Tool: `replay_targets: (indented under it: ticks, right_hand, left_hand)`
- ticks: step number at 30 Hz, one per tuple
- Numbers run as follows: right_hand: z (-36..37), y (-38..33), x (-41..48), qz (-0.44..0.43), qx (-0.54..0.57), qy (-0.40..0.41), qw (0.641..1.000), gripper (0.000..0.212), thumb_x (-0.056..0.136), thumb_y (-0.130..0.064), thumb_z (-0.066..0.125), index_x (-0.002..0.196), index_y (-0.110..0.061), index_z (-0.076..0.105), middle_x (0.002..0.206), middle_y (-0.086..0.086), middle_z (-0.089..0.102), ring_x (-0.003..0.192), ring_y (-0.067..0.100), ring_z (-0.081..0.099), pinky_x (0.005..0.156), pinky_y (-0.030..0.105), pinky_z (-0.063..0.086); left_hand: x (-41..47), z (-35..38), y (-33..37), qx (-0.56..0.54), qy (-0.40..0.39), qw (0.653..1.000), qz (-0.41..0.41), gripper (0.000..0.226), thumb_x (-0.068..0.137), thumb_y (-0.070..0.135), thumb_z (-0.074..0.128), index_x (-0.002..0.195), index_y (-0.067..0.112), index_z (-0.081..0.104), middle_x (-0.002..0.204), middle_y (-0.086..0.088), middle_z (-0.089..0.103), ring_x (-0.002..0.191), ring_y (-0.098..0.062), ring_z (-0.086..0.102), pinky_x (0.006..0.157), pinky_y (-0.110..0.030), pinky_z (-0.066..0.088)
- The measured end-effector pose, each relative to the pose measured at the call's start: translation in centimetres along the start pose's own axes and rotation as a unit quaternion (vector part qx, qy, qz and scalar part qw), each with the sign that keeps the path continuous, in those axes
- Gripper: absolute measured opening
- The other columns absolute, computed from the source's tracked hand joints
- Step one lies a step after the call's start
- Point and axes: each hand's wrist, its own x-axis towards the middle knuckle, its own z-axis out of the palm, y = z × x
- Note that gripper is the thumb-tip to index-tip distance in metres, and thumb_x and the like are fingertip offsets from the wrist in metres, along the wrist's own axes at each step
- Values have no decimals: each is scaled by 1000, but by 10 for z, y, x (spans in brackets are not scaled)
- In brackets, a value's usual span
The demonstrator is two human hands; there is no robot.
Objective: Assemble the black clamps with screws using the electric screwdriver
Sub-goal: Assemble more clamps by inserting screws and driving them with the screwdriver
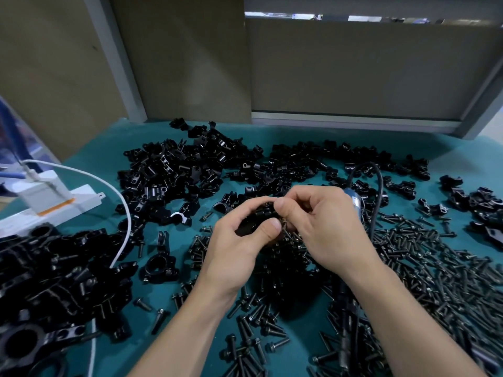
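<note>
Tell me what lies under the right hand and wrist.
The electric screwdriver lies under the right hand: its blue end and black cord show beyond the knuckles, its middle is covered. Loose screws surround it.

Our forearms converge. Our left hand point(239, 243) grips a black clamp point(249, 227), thumb across it; our right hand point(326, 221), fingers curled, pinches its top.
</note>
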Motion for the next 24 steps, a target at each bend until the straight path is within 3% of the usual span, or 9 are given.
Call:
replay_targets:
  ticks: [5,8,13,15,20,24]
  right_hand:
    - [9,1,-3,11,-70,6,997,51,103,-43,55,61,-16,58,49,-4,50,46,9,43,46,25,34]
    - [15,2,-6,23,-50,16,998,52,104,-45,54,63,-14,62,46,-9,46,46,8,42,46,27,34]
    - [15,1,-6,29,11,52,998,55,106,-39,56,57,-16,47,46,-11,38,46,7,34,45,21,29]
    - [15,1,-7,18,15,56,998,51,105,-35,57,58,-18,50,47,-10,41,47,6,37,46,18,30]
    - [16,-1,-9,9,23,52,998,39,103,-30,61,66,-21,61,58,1,56,51,4,44,49,17,35]
    - [14,-4,-9,-8,49,50,998,35,102,-23,64,67,-25,63,56,-11,56,53,1,48,52,11,37]
  left_hand:
    - [-2,3,-3,48,9,998,39,22,86,37,74,107,40,76,104,6,78,100,-14,74,87,-29,58]
    - [-4,5,-4,48,14,998,44,21,87,41,72,108,40,75,105,5,78,101,-17,74,92,-42,59]
    - [-2,5,-5,64,15,998,26,28,88,54,71,112,40,76,110,8,79,107,-16,74,95,-47,57]
    - [-2,6,-5,53,20,998,12,29,86,54,71,110,39,77,107,6,79,104,-19,75,95,-51,58]
    - [-2,5,-6,16,23,999,-20,25,89,40,72,110,30,81,100,0,81,91,-22,78,74,-39,65]
    - [-3,5,-4,-10,9,999,-30,25,92,33,70,114,24,80,104,-2,81,96,-22,78,75,-31,63]
